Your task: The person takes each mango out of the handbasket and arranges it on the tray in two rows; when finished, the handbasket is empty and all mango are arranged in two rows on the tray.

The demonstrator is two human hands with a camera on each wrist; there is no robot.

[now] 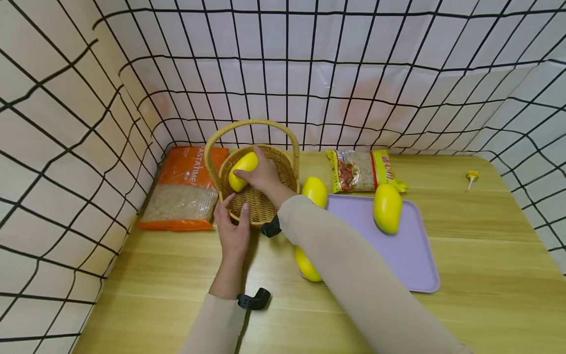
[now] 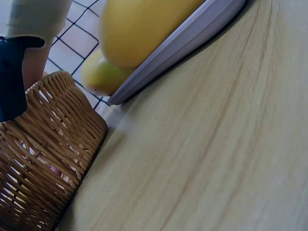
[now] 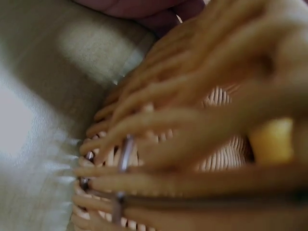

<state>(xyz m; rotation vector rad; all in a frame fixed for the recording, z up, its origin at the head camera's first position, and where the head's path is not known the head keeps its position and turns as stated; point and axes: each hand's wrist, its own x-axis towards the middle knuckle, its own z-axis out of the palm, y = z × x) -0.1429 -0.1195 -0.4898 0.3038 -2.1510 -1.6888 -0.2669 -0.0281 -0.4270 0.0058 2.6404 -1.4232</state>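
My right hand [image 1: 263,172] reaches inside a wicker basket [image 1: 287,182] and holds a yellow mango [image 1: 240,173] between thumb and fingers, at the basket's left inner wall. My left hand [image 1: 233,231] touches the basket's near-left side, its thumb and index finger spread at the rim. The basket's tall handle [image 1: 252,123] arches over the right hand. In the right wrist view, blurred wickerwork [image 3: 168,120] fills most of the picture, with a bit of yellow [image 3: 272,139] at the right. The left wrist view shows the basket's woven side [image 2: 57,139].
On the lilac tray [image 1: 367,221] lie a mango [image 1: 387,209] at right and two more at its left side [image 1: 315,191], partly behind the right sleeve. An orange-topped bag [image 1: 181,191] lies left of the basket, a yellow packet [image 1: 360,169] behind the tray, a lollipop [image 1: 472,177] far right. Black netting [image 1: 287,64] encloses the table.
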